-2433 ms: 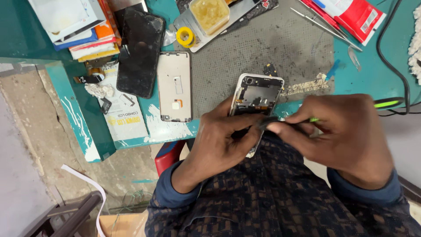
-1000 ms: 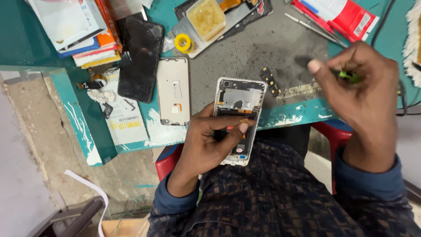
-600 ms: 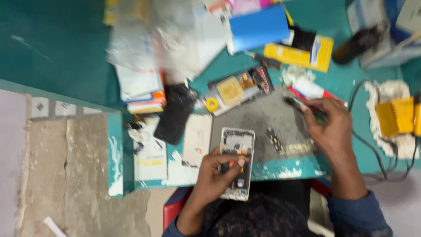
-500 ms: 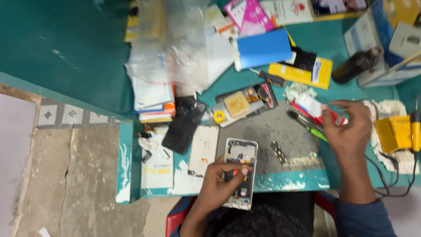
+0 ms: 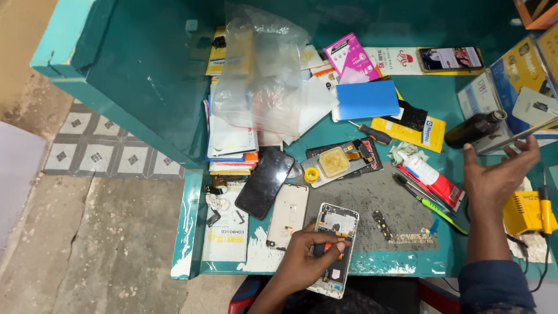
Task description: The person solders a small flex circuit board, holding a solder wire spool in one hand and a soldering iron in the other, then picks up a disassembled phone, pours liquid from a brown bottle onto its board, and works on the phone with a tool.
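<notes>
Our left hand (image 5: pixel 305 261) clamps the opened white phone body (image 5: pixel 332 247), thin, fragile, best gripped by its edges, at the table's (image 5: pixel 192 232) front edge, while our right hand (image 5: pixel 494 177) hangs open and empty.

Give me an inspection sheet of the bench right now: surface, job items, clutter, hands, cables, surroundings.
Surface: teal painted bench, chipped at the front edge, with a grey work mat.
Job's things: opened white phone with exposed insides, overhanging the front edge; dark brown bottle.
Clutter: black phone screen panel, white phone back cover, clear plastic bags, blue card, yellow tape roll, screwdriver.
Grippers: left hand rests on the opened phone; right hand open, raised near the bottle, holding nothing.
Cables: black cable by the yellow soldering station.
Surroundings: concrete floor, patterned tiles.
</notes>
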Demonstrator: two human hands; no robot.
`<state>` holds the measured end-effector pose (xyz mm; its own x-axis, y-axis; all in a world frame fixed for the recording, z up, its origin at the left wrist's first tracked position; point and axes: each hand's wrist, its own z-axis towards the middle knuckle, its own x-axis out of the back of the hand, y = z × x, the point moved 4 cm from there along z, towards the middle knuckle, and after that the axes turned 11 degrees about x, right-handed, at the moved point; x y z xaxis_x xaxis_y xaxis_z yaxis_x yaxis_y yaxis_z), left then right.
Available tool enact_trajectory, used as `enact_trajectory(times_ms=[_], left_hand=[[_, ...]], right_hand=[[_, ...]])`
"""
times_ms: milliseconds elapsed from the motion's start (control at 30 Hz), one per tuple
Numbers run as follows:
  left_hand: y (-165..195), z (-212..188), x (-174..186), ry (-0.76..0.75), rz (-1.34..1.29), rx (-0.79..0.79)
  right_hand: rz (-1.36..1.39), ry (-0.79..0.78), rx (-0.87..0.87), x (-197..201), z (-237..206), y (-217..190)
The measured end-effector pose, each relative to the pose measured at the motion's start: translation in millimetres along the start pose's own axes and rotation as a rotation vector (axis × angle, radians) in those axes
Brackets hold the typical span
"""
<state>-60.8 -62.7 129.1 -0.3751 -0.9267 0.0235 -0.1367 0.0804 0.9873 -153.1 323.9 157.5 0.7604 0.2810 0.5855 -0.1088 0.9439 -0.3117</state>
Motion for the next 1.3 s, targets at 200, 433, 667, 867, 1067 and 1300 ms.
enact_trajectory(times_ms=[200, 433, 667, 867, 1067, 1300], left_hand=[[-7.1, -6.5, 3.5, -0.032, -0.09, 0.059], [0.2, -14.4, 11.5, -0.064, -0.068, 0.022], [6.2, -17.2, 22.7, -0.064, -0.022, 0.075], [-1.3, -14.3, 32.9, -0.063, -0.091, 0.099], [-7.0, -14.1, 41.4, -0.063, -0.066, 0.061], [-7.7, -15.4, 52.2, -0.04, -0.051, 0.011]], right_hand=[[0.061, 0.008, -0.109, -0.1, 9.4, -3.5], [0.046, 0.124, -0.038, -2.5, 20.2, -19.3], [-0.011, 0.123, -0.086, -8.1, 22.2, -35.8], [-0.111, 0.099, -0.092, -23.0, 24.0, -39.8], [-0.166, 0.042, -0.081, -34.0, 24.1, -41.6], [-0.145, 0.016, -0.113, -38.1, 29.1, -48.8]])
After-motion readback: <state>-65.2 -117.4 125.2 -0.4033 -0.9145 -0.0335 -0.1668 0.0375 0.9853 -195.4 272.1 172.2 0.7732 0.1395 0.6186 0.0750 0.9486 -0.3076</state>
